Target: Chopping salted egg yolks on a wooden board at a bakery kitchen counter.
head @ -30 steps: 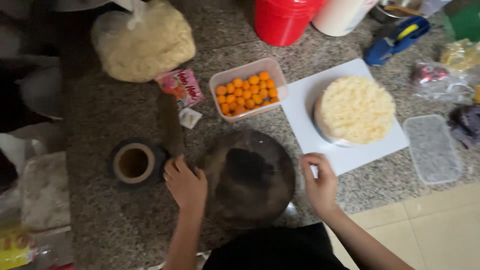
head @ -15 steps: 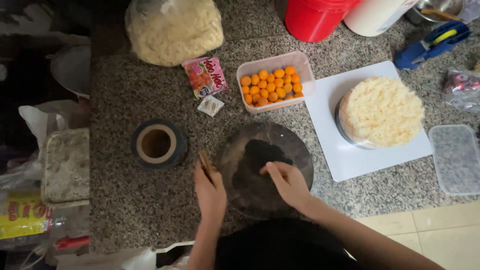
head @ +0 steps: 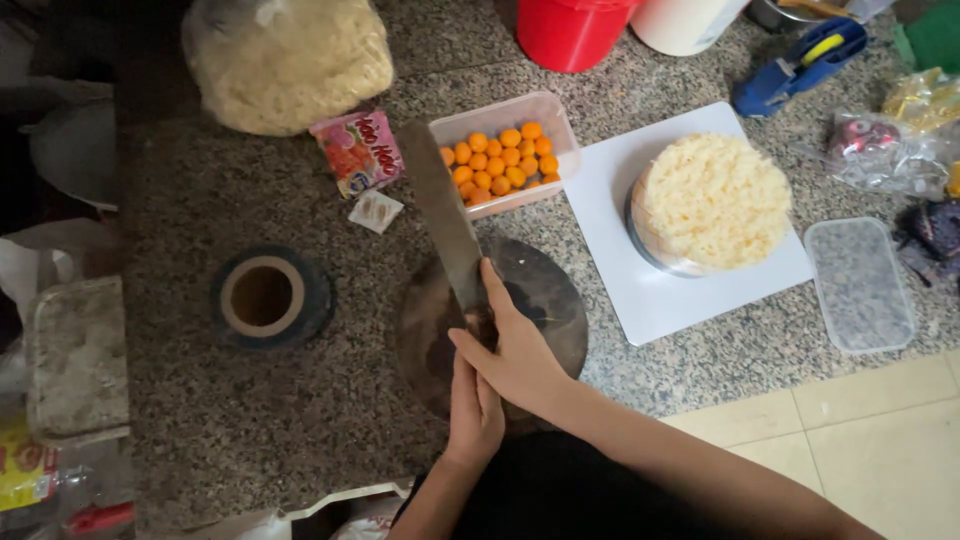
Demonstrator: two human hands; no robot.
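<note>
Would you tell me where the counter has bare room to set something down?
Bare granite lies between the tape roll, the pink packet and the counter's front edge. The back is crowded: tub of orange balls, cake board, red bucket.

- We see a speckled grey granite countertop point(head: 250, 420) filling most of the view.
- Cream floor tiles point(head: 880, 450) show at lower right, with grout lines.
- Light looks soft and even, probably daylight.
- Upper left edge is dark, unclear.
</note>
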